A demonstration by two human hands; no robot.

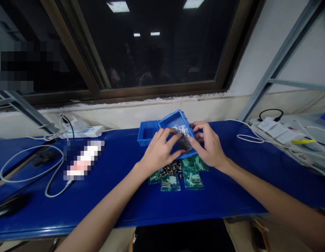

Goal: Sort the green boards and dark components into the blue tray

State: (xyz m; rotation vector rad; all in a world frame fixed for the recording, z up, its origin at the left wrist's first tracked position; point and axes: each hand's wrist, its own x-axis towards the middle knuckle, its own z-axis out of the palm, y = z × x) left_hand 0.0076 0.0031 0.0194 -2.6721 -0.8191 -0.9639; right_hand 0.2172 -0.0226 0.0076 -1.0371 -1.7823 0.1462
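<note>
Clear poly bag (pixel 181 137) of small dark parts lies in blue plastic tray (pixel 175 120), mid-bench, tray tilted up btw the hands. L hand (pixel 161 151): fingers together, pressed on bag's 9 o'clock side; can't tell if actually clamped. R hand (pixel 207 144): thumb on bag's 3 o'clock side, fingers round outside of tray rim, rim pinched btw them.

Second blue tray (pixel 147 132) sits flat on bench, touching the tilted one at its 9 o'clock. Just below hands at 6 o'clock: heap of dark cylindrical parts (pixel 169 168) beside green-tinted bags (pixel 192 174) of pin-like parts, some overlapping. Blue bench top (pixel 104 206) under all of it.

Further out at 9 o'clock: white cable loop (pixel 28 164), white power strip (pixel 82 132), one pixelated item, too blurred to name. At 3 o'clock: white adapters (pixel 275 128) w/ cables. At 12 o'clock: dark window (pixel 157 45) w/ ceiling lights reflected.
</note>
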